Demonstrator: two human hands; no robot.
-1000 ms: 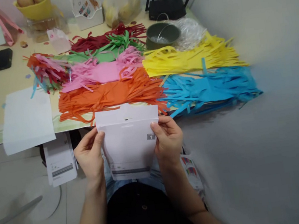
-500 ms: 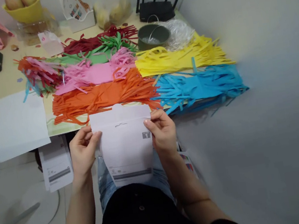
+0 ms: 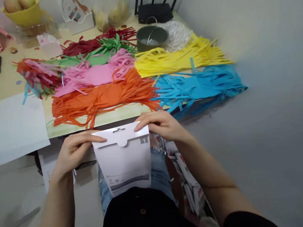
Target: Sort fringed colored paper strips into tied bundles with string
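A white packet [image 3: 124,159] is gripped at its top corners by the left hand [image 3: 73,151] and right hand [image 3: 161,125], just below the worktop [image 3: 7,83] edge.

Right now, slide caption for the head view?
Left hand and right hand pinch a white packet; colored paper strips lie behind.

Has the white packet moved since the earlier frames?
Yes. The white packet has dropped toward the lap: its top edge overlapped the orange paper strips before and now sits below the table edge.
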